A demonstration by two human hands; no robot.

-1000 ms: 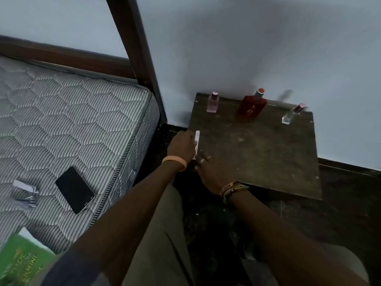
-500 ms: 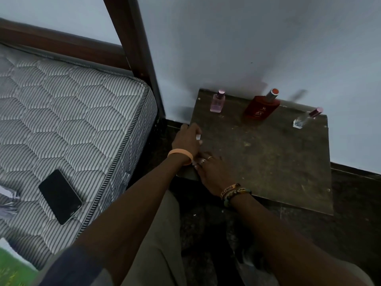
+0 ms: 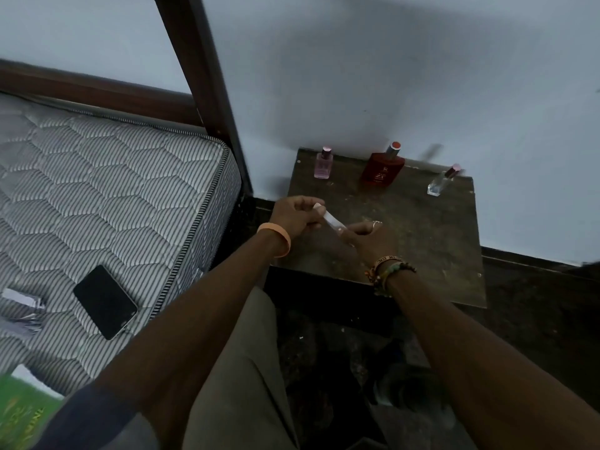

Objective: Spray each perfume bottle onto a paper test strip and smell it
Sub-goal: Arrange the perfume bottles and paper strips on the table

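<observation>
Three perfume bottles stand along the back of a small dark wooden table (image 3: 431,241): a pink one (image 3: 323,164) at the left, a red one (image 3: 383,168) in the middle, and a slim clear one (image 3: 441,181) with a pink cap at the right. Above the table's front left part, a white paper test strip (image 3: 331,219) stretches between my hands. My left hand (image 3: 297,216) pinches its left end. My right hand (image 3: 368,237) pinches its right end. Both hands are well in front of the bottles.
A quilted mattress (image 3: 113,196) lies to the left, with a black phone (image 3: 104,302), some paper pieces (image 3: 19,303) and a green packet (image 3: 22,414) on it. A dark bedpost (image 3: 207,92) rises between mattress and table. The wall is right behind the bottles.
The strip was at the table's left edge under my left hand, with my right hand beside it. Now both hands have lifted it and hold it stretched between them over the table.
</observation>
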